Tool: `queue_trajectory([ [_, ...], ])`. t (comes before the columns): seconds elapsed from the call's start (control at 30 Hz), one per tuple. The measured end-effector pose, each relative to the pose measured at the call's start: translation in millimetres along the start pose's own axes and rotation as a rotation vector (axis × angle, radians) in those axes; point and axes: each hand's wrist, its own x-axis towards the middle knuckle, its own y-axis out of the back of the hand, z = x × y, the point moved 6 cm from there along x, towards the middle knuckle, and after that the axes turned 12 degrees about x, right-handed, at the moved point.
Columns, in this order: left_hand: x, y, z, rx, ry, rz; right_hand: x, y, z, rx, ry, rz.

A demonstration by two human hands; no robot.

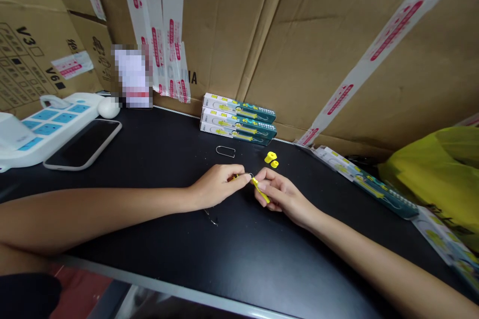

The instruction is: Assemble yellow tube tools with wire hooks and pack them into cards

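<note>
My right hand [279, 192] pinches a narrow yellow plastic piece [262, 193] between thumb and fingers. Close beside it, my left hand [220, 184] is closed on a small part with some yellow [235, 177] showing, mostly hidden by the fingers. A thin metal loop [251, 175] shows between the two hands, at the top end of the yellow piece. Below my left hand a thin metal wire hook [212, 218] shows; whether it hangs from the held part or lies on the table I cannot tell. Just beyond the hands are two yellow plastic caps [270, 157] and a bent U-shaped wire [225, 151].
A stack of printed boxes [239, 119] stands at the back of the black table [239, 259], against cardboard. More boxes [366, 179] line the right side beside a yellow bag [437, 174]. A phone [84, 144] and white power strip [56, 119] occupy the left.
</note>
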Motion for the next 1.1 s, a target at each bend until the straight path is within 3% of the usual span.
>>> queue_trajectory([
  [0.77,3.2,-2.9,-0.5,0.042,-0.078,0.013,2.8,-0.7,0.5,0.022,0.001,0.035],
  [1.1,1.6,-3.6,-2.1,0.008,-0.004,-0.019,2.5,-0.5,0.5,0.016,0.005,0.020],
])
